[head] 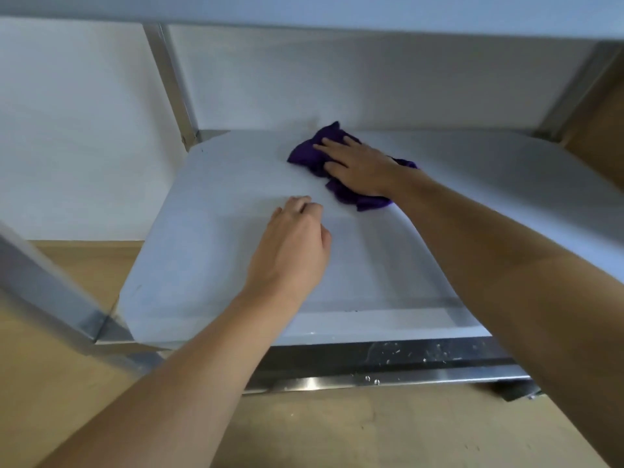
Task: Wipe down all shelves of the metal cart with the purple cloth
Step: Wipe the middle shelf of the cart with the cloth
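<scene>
Cloth [305, 157] is bunched up on the lower shelf [202, 238] of the cart [44, 282], toward the back edge, roughly mid-width. Right hand [361, 167] lies on top of it, palm down, fingers straight and spread. It is pressing, not gripping. Cloth pokes out ahead of the fingertips and behind the heel of the hand. Left hand [293, 251] rests on bare shelf nearer the front, just beside the cloth but not touching it, fingers loosely curled, holding nothing. Looks like a brace.

Step in hand, my read: wiping this lower shelf, working the back strip. Shelf above [304, 8] shows only its underside, so can't tell if its top is done. No visible wet track here either, so can't tell which parts of this shelf are already covered.

Next move calls for:
- Flat palm pressure, sweeping sideways along the back edge toward the rear left post [169, 82] or the right corner.
- Overlapping passes forward to the front rail [371, 359].
- Left hand lifting or shifting, since it's parked on area that needs a pass.
- Spreading the cloth. Wadded like this, each stroke covers a narrow band.
- Care at the post corners and with headroom under the upper shelf.
</scene>
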Available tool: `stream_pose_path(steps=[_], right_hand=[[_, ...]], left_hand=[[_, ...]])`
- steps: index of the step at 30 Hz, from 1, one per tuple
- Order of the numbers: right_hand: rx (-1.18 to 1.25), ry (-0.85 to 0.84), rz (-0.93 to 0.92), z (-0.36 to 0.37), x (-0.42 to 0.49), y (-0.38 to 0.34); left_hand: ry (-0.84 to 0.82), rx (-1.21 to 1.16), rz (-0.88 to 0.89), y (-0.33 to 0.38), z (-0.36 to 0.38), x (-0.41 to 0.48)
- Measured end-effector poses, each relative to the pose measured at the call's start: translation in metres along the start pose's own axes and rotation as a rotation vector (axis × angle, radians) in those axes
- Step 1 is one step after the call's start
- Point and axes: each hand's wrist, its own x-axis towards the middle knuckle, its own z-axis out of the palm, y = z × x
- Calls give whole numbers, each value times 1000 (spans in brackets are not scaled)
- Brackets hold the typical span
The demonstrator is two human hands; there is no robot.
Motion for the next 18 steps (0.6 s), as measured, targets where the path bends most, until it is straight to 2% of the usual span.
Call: stream_pose_path(steps=[4,8,14,18], right_hand=[[38,-21,-158,2,-38,-9],[65,0,-178,3,-86,-14],[96,55,-34,13,-143,-43],[119,126,128,22,-152,-65]], left_hand=[[99,-17,-19,1,-2,-1],[161,-33,40,0,0,1],[124,-1,5,5,0,-1],[105,-10,-21,12,-6,-3]])
